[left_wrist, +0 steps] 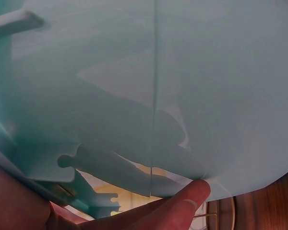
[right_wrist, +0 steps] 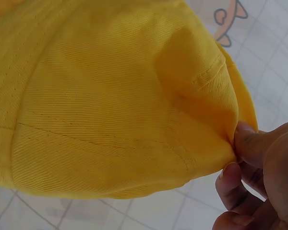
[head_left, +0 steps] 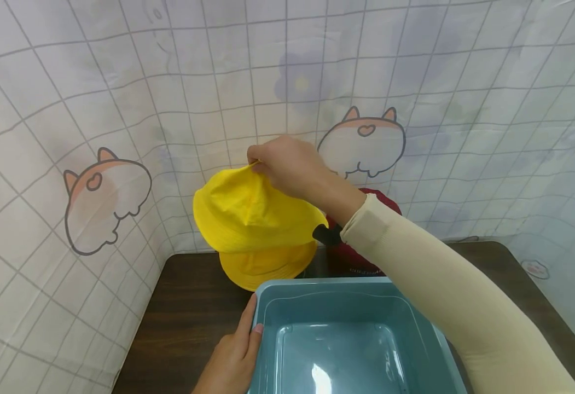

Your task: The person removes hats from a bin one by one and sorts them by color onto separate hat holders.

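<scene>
A yellow bucket hat hangs tilted from my right hand, whose thumb and fingers pinch the cloth at the top of its crown. In the right wrist view, the pinched cloth gathers into folds. Below it, a second yellow hat shows its brim; whether the two touch, I cannot tell. My left hand grips the left side of a blue-green plastic basin, thumb over the rim. The left wrist view shows a fingertip against the basin's outer wall.
A dark red cap with lettering is partly hidden behind my right forearm. The basin stands on a dark wooden table. Behind and at both sides hangs a white gridded cloth printed with cartoon animals.
</scene>
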A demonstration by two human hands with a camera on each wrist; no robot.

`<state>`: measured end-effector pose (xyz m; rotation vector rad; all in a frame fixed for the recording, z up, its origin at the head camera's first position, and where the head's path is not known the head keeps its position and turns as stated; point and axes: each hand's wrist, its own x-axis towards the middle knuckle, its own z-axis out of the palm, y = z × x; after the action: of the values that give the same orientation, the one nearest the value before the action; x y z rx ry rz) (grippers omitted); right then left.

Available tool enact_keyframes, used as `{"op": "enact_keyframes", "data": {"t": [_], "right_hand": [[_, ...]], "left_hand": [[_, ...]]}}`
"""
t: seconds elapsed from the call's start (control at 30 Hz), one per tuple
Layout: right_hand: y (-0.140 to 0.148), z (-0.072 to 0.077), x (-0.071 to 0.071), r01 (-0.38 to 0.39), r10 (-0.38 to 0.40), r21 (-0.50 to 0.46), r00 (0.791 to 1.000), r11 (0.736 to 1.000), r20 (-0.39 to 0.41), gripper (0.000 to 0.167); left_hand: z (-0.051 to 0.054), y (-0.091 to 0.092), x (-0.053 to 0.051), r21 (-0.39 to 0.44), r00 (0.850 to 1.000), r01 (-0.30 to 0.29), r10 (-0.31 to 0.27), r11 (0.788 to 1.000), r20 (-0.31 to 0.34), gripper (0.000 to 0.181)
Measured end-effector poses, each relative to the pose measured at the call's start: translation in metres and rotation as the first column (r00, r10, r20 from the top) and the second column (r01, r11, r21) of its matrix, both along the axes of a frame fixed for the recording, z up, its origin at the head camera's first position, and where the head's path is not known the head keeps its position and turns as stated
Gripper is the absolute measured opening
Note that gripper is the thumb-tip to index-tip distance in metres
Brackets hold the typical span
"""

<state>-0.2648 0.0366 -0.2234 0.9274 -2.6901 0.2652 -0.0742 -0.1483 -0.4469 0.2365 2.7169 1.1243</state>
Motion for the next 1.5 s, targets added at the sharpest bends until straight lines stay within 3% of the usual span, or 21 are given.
{"op": "enact_keyframes", "data": {"t": [0.53,0.83,1.13,1.33,1.5], "right_hand": [[-0.009,-0.038,-0.026,0.058,-0.058,0.071,0.998,0.996,-0.002,0.013],[-0.013,-0.056,-0.027,0.07,-0.076,0.07,0.994,0.995,0.082,0.013],[-0.017,-0.061,-0.025,0.083,-0.095,0.089,0.986,0.993,0.14,0.02],[-0.01,-0.06,-0.024,0.085,-0.084,0.004,0.977,0.996,0.195,0.031],[0.006,-0.055,-0.028,0.189,-0.142,-0.154,0.951,0.97,0.276,0.048]], "left_hand": [[0.0,0.0,0.0,0.024,1.0,0.0,0.0,1.0,0.023,0.061],[0.001,0.001,0.001,0.002,1.0,0.0,0.0,1.0,0.001,0.061],[0.0,0.0,0.001,0.002,1.0,-0.008,0.008,1.0,-0.003,0.061],[0.001,-0.002,0.0,0.001,1.0,0.0,0.0,1.0,0.004,0.061],[0.008,-0.006,-0.003,-0.02,1.0,-0.006,0.007,1.0,0.015,0.061]]}}
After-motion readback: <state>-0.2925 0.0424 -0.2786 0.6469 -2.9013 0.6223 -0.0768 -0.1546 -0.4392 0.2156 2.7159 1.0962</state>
